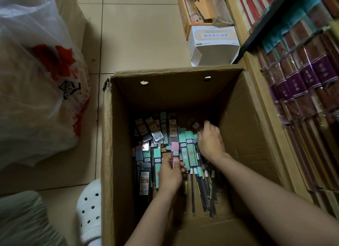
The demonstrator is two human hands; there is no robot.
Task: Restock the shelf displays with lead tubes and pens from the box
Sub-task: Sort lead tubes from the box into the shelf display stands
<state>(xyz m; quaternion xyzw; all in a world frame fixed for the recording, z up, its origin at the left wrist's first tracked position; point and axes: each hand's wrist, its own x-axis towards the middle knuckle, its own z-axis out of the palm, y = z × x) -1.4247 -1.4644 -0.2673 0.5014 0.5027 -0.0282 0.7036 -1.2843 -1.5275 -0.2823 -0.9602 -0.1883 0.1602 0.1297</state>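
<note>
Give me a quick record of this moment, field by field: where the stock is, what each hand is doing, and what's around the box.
Container: open cardboard box on a tiled floor
Contents: lead tubes in mint, grey and pink, plus loose pens
Left hand: left hand pinches a pink lead tube
Right hand: right hand reaches among the tubes, a clear tube at its fingertips; grip unclear
Left of box: plastic bag, white clog
Beyond box: white carton
Right of box: shelf of wrapped packs
</note>
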